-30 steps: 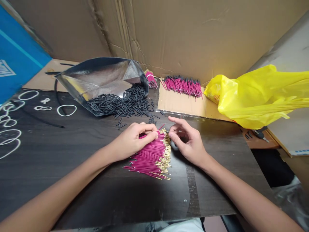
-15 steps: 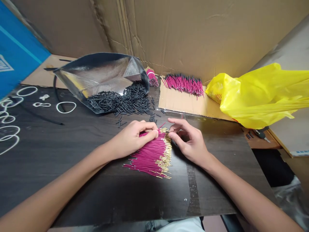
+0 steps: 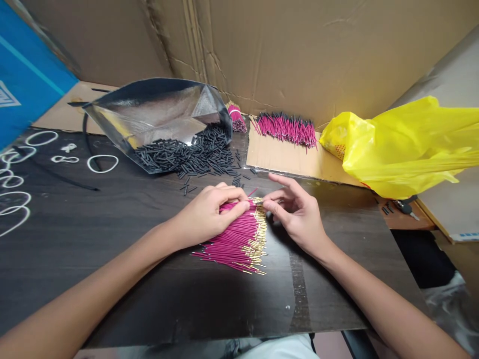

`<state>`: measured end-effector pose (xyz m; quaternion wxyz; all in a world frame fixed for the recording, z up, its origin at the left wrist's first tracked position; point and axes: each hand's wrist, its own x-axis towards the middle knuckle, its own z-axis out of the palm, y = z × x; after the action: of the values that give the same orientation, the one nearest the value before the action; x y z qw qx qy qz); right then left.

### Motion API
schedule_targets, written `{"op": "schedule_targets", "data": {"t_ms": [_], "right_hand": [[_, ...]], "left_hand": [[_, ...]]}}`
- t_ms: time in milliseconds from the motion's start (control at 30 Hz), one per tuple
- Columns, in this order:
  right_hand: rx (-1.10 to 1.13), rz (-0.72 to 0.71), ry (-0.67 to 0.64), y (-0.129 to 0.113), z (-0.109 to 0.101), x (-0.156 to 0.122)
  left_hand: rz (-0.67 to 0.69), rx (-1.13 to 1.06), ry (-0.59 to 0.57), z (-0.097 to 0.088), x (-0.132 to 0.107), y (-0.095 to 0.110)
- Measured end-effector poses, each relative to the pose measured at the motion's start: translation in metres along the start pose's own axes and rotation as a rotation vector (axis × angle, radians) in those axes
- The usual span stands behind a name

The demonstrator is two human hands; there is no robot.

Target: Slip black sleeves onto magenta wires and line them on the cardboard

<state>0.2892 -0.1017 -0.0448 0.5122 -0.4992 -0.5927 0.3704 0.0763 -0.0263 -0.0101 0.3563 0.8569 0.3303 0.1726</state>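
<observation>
A fanned pile of magenta wires (image 3: 232, 240) with gold-coloured metal tips (image 3: 256, 239) lies on the dark table, tips toward the right. My left hand (image 3: 209, 212) rests over the far end of the pile, thumb and fingers closed on wires there. At the gold tips, my right hand (image 3: 295, 212) has its thumb and a finger pinched together, with the index finger stretched out. Whatever sits in that pinch is too small to make out. One magenta wire (image 3: 253, 191) sticks out beyond the far edge of the pile.
Short black tubes (image 3: 202, 154) spill from an open foil bag (image 3: 160, 107). Wires with black ends (image 3: 286, 129) lie on a cardboard sheet (image 3: 277, 162), beside a banded wire bundle (image 3: 236, 117). A yellow plastic bag (image 3: 396, 144) sits right; white rubber bands (image 3: 103, 163) lie left.
My right index finger has lifted and straightened away from the thumb. Its thumb stays by the gold tips. My left hand has barely moved.
</observation>
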Motion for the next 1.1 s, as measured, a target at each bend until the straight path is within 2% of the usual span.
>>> {"op": "schedule_targets", "data": {"t_ms": [233,467,567,733,833,967,1100], "right_hand": [[0.045,0.004,0.001,-0.001,0.001,0.001],[0.048,0.024,-0.057,0.000,0.002,0.000],[0.008,0.000,-0.066,-0.003,0.000,0.000],[-0.333,-0.175,0.009,0.000,-0.006,0.013],[-0.528,-0.268,-0.012,0.010,-0.007,0.028],[-0.696,-0.294,-0.105,0.023,-0.003,0.044],[-0.783,-0.295,-0.142,0.024,-0.001,0.046]], "left_hand": [[0.009,0.006,-0.021,0.001,0.000,-0.002],[0.020,0.009,-0.039,0.003,0.000,-0.001],[0.000,0.002,-0.009,0.002,0.000,0.000],[-0.073,-0.065,0.189,-0.001,0.003,-0.002],[-0.112,-0.090,0.277,-0.002,0.005,-0.004],[-0.122,-0.093,0.300,0.001,0.006,-0.005],[-0.124,-0.049,0.279,0.005,0.007,-0.005]]}}
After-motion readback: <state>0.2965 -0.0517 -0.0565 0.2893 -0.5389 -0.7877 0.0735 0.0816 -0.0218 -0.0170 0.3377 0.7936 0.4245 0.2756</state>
